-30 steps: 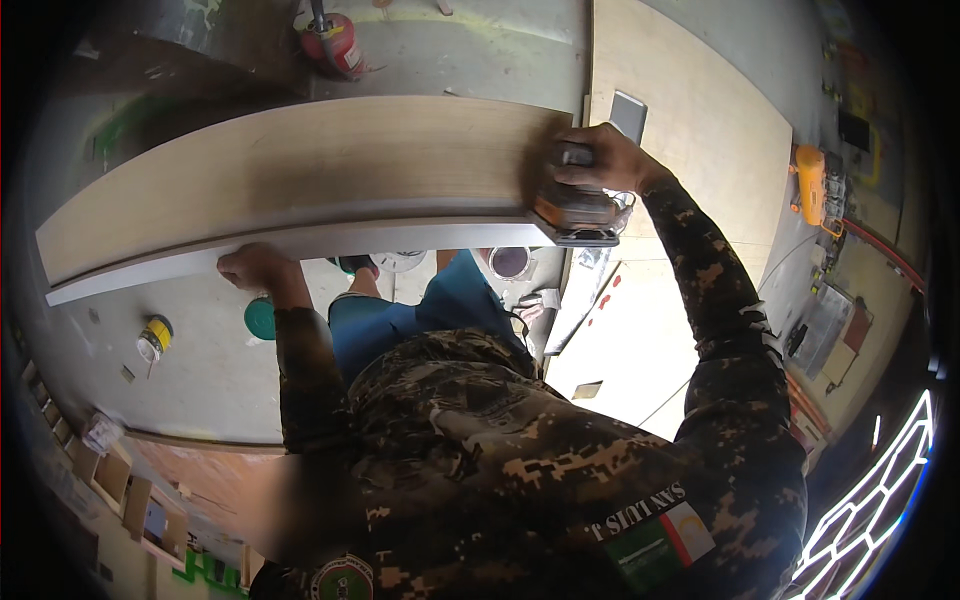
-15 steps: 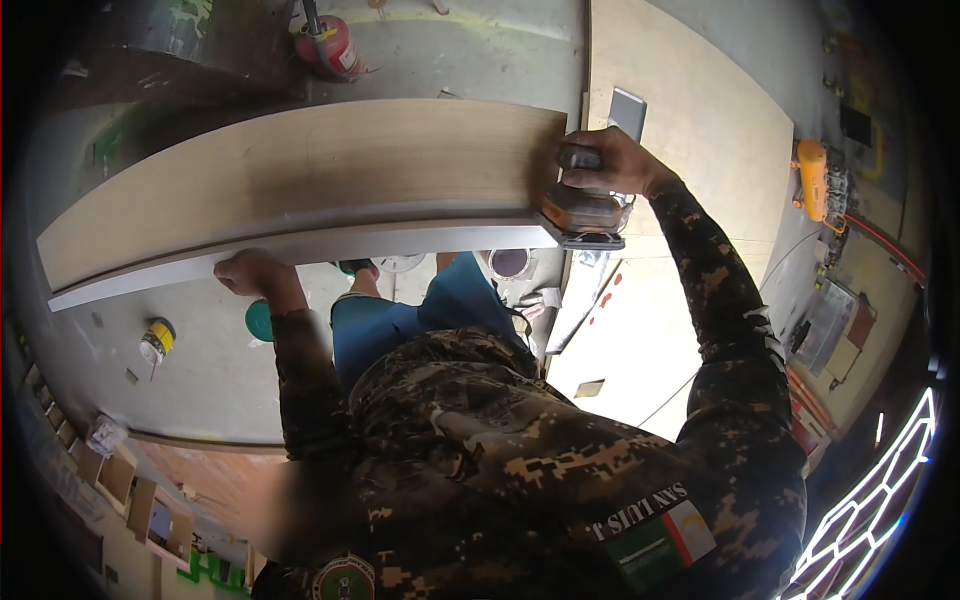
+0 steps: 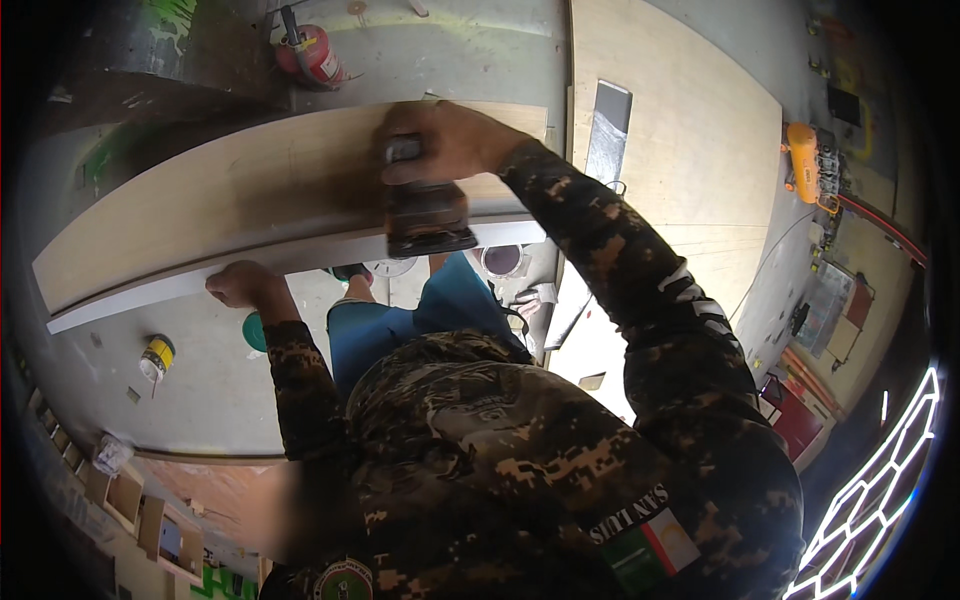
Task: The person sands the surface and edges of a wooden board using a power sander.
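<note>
A long pale wooden board (image 3: 200, 205) with a curved far edge lies across in front of me. A white strip (image 3: 330, 256) runs along its near side. My right hand (image 3: 455, 140) is wrapped round the grip of a power sander (image 3: 428, 220), dark with orange-brown parts and blurred by motion. Its base rests over the white strip, right of the board's middle. Further left, my left hand (image 3: 240, 284) is closed on the strip's near edge; its fingertips are hidden.
Right of the board lies a large pale panel (image 3: 690, 120) with a dark flat piece (image 3: 608, 135) on it. A red fire extinguisher (image 3: 310, 58) stands beyond the board. Nearer are a yellow can (image 3: 157, 355) and an open bucket (image 3: 503, 261). An orange machine (image 3: 803, 165) sits far right.
My right hand has moved the sander left along the strip, from the board's right end toward its middle. My left hand keeps its hold with barely any shift.
</note>
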{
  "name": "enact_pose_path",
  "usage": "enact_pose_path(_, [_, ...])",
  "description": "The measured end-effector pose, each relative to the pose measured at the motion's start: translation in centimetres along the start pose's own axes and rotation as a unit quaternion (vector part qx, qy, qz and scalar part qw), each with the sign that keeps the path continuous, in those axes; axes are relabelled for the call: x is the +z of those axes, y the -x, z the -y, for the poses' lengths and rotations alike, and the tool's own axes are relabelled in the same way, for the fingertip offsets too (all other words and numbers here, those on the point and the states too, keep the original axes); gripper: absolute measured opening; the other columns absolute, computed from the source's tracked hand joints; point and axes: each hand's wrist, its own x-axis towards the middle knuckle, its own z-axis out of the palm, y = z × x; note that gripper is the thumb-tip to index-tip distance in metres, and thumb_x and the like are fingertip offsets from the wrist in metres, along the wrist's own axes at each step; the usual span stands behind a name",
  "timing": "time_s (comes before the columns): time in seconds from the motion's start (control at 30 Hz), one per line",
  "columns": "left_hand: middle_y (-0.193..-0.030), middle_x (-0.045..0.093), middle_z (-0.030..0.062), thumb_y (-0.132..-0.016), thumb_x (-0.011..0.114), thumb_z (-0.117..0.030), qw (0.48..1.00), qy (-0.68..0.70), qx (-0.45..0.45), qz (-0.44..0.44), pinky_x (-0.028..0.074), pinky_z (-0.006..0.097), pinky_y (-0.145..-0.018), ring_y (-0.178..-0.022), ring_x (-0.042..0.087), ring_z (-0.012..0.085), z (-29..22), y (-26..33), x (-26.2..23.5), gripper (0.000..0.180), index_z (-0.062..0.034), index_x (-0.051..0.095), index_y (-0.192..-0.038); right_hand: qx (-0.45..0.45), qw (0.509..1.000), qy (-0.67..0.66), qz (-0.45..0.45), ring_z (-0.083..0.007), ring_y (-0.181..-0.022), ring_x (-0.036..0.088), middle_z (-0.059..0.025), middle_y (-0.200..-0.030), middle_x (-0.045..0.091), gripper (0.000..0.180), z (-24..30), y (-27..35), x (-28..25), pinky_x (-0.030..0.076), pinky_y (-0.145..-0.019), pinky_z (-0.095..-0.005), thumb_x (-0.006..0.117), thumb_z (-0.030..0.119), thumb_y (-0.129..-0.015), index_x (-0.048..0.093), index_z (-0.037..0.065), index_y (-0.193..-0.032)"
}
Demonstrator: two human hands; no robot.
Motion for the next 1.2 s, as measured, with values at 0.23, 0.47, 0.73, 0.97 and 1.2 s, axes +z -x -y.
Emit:
enact_pose_path(0.23, [-0.109, 0.058, 0.0113, -0.096, 0.041, -0.032, 0.999, -0.015, 0.004, 0.037, 0.045, 0.047, -0.086, -0.093, 0.05, 0.0304, 2.1, -1.3, -0.1, 0.035, -0.0064, 0.059, -0.112, 0.1, 0.994, 0.018, 0.044, -0.0298, -0.088, 0.07, -0.0152, -0.095, 0.072, 0.046, -3.4, 8.6, -5.8, 0.054, -0.086, -0.0375, 0.077, 0.035, -0.083, 0.068, 0.005, -0.117])
enact_pose_path(0.47, [-0.107, 0.059, 0.0086, -0.099, 0.044, -0.026, 0.984, -0.083, 0.095, 0.127, 0.045, 0.041, -0.082, -0.092, 0.053, 0.0258, 9.1, -15.3, -6.7, 0.026, -0.0072, 0.059, -0.108, 0.12, 0.99, -0.04, 0.058, -0.021, -0.087, 0.068, -0.0126, -0.097, 0.073, 0.052, -3.6, 8.6, -6.0, 0.053, -0.084, -0.0343, 0.083, 0.029, -0.082, 0.067, 0.001, -0.122])
enact_pose_path(0.73, [-0.132, 0.058, 0.0151, -0.106, 0.043, -0.026, 0.684, -0.636, 0.352, -0.058, 0.04, 0.036, -0.101, -0.118, 0.056, 0.0213, 11.4, -7.9, -6.2, 0.037, -0.0001, 0.051, -0.132, 0.046, 0.997, -0.031, 0.051, -0.0225, -0.086, 0.068, -0.0131, -0.094, 0.071, 0.049, 3.7, -1.8, -0.4, 0.053, -0.083, -0.0349, 0.08, 0.032, -0.084, 0.066, 0.002, -0.12])
enact_pose_path(0.97, [-0.153, 0.038, 0.0248, -0.112, 0.03, -0.033, 0.991, -0.096, 0.071, 0.057, 0.027, 0.04, -0.119, -0.138, 0.042, 0.0329, 3.5, 3.6, -1.5, 0.058, 0.0071, 0.026, -0.153, 0.095, 0.992, -0.016, 0.084, -0.0303, -0.096, 0.07, -0.0133, -0.108, 0.069, 0.046, 8.9, -10.3, 3.9, 0.054, -0.087, -0.0384, 0.078, 0.035, -0.084, 0.065, 0.008, -0.119])
enact_pose_path(1.2, [-0.145, 0.04, 0.0352, -0.109, 0.04, -0.024, 0.929, -0.268, 0.251, 0.054, 0.035, 0.049, -0.113, -0.134, 0.043, 0.0466, 6.3, 2.9, -2.4, 0.054, 0.01, 0.028, -0.149, 0.012, 0.994, -0.027, 0.106, -0.0262, -0.099, 0.07, -0.0106, -0.108, 0.07, 0.04, 14.4, -20.5, 10.1, 0.054, -0.089, -0.036, 0.077, 0.035, -0.087, 0.065, 0.012, -0.119])
